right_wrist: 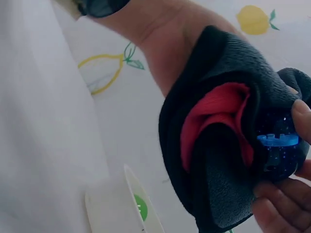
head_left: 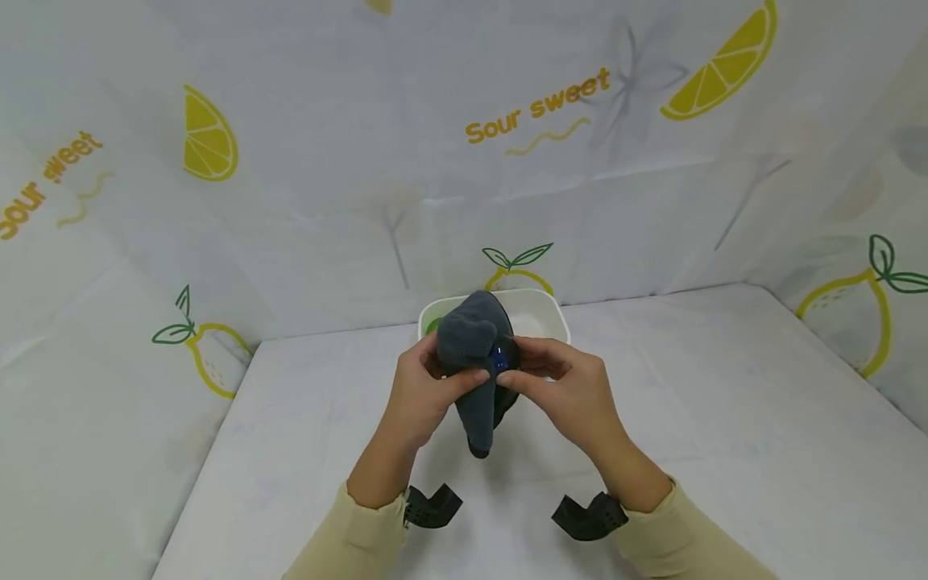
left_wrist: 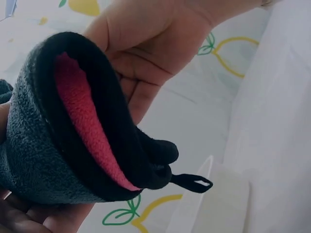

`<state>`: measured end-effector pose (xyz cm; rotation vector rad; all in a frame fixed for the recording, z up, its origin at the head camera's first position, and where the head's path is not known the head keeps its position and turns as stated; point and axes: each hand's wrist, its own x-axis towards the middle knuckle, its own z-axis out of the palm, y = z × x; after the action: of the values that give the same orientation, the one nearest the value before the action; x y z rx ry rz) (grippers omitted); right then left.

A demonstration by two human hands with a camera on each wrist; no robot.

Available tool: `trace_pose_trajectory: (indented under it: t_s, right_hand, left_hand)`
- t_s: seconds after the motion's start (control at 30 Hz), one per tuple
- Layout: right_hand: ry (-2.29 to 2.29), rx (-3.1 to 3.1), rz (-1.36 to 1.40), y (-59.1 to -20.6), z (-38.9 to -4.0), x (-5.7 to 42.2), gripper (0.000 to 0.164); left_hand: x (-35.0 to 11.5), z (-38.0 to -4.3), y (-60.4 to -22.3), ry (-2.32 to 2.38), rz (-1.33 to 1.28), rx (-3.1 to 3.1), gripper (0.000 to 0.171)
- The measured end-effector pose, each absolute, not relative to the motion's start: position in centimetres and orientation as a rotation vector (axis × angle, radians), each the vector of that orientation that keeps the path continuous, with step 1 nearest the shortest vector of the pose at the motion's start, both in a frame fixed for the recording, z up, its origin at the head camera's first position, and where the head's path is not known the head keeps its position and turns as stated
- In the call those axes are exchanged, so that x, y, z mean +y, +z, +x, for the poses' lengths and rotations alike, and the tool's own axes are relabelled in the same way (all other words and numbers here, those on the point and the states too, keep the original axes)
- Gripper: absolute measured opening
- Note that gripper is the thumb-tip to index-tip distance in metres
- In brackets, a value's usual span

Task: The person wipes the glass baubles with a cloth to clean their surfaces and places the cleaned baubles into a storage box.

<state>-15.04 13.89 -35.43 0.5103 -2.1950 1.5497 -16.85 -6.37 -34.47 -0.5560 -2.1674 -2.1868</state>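
Note:
My left hand point(head_left: 422, 391) grips a grey cloth point(head_left: 464, 338) with black edging, bunched and folded. In the left wrist view the cloth point(left_wrist: 36, 145) shows a pink inner side and a black hanging loop point(left_wrist: 194, 183). My right hand point(head_left: 569, 391) pinches a small, rounded, dark blue glittery object point(right_wrist: 279, 160) with a brighter blue band, its kind unclear. The cloth point(right_wrist: 228, 194) wraps against that object and hides part of it. Both hands are close together above the table, thumbs towards each other.
Behind the hands a white tray point(head_left: 540, 310) stands near the table's back edge. Something green point(head_left: 432, 325) shows at its left side. The white table point(head_left: 725, 451) meets a lemon-print backdrop point(head_left: 326, 201). Black wrist mounts point(head_left: 590, 517) sit at both cuffs.

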Motion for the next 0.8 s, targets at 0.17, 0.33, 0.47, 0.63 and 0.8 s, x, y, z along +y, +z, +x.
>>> trace_pose_trajectory:
  t_s: [0.17, 0.33, 0.47, 0.63, 0.8]
  right_hand:
    - [1.899, -2.274, 0.27, -34.88, -15.3, 14.16, 0.036]
    - [2.117, -2.213, 0.272, -34.77, -15.57, 14.29, 0.035]
    - [2.18, -2.177, 0.286, -34.94, -15.48, 13.99, 0.039]
    - [2.09, -2.164, 0.399, -35.28, -15.17, 13.52, 0.041]
    - [1.889, -2.102, 0.58, -35.5, -14.81, 13.34, 0.044]
  left_hand:
    - [-6.38, -16.89, -34.51, -2.223, -0.546, -2.142, 0.052]
    - [-6.35, -17.1, -34.76, -2.319, -0.423, -2.047, 0.046]
    - [-6.32, -17.23, -34.82, -2.385, -0.286, -1.933, 0.04]
    - [-6.26, -17.3, -34.64, -2.444, -0.198, -1.823, 0.036]
    - [-6.35, -17.23, -34.48, -2.497, -0.205, -1.827, 0.037]
